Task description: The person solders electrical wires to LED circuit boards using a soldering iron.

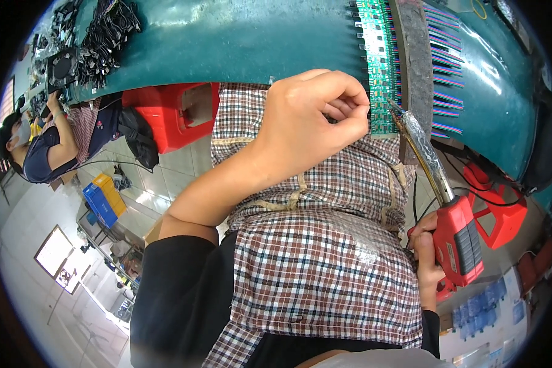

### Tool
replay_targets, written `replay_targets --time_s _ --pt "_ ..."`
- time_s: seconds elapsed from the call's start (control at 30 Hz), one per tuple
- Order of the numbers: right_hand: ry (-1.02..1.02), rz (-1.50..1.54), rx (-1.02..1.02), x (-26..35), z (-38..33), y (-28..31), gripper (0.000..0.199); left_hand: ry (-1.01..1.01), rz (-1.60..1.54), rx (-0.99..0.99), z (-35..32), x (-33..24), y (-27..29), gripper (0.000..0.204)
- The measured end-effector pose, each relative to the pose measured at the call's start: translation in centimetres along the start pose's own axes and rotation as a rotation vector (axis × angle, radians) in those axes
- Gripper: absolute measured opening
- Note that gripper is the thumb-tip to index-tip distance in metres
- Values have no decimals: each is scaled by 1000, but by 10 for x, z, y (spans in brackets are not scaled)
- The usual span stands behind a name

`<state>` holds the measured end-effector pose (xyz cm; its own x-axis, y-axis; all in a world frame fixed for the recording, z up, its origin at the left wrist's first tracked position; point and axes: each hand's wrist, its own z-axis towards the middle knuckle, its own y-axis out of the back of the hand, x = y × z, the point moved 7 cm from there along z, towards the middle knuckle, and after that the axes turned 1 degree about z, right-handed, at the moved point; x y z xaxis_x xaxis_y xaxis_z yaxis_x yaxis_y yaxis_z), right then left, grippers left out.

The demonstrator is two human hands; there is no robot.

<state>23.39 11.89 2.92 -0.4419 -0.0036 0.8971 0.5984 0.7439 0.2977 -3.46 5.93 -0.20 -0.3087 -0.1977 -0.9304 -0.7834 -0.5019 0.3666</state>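
Note:
A long strip of green circuit boards [380, 61] runs along a dark grey bar [414, 80] on the bench, with small black parts jutting from its left edge. My left hand [316, 119] is closed in a pinch at that left edge, near the strip's close end. Whatever the fingertips hold, if anything, is too small to make out. My right hand [428, 251] grips a soldering gun [459, 242] by its red and black handle. Its metal shaft, partly wrapped in foil, points up and left, with the tip over the boards near my left fingertips.
Thin multicoloured ribbon wires [446, 73] stick out right of the bar. Black cable bundles [104, 43] lie on the green bench [245, 49] at far left, where a person [49, 141] works. Red stools [165, 116] stand below the bench. Blue and yellow crates [101, 202] sit on the floor.

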Motion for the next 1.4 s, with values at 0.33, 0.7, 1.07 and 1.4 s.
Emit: replay_targets --time_s 0.33,0.7,1.07,1.4 --pt "5 114 -115 2 2 3 16 -9 10 22 0 0 1 9" --pt "257 307 -326 6 26 28 18 -11 27 12 0 -5 3 9" --pt "298 384 -549 2 44 65 18 -366 514 -33 94 -56 31 6" --pt "327 400 -596 7 49 81 18 -375 652 67 222 -58 -45 16"
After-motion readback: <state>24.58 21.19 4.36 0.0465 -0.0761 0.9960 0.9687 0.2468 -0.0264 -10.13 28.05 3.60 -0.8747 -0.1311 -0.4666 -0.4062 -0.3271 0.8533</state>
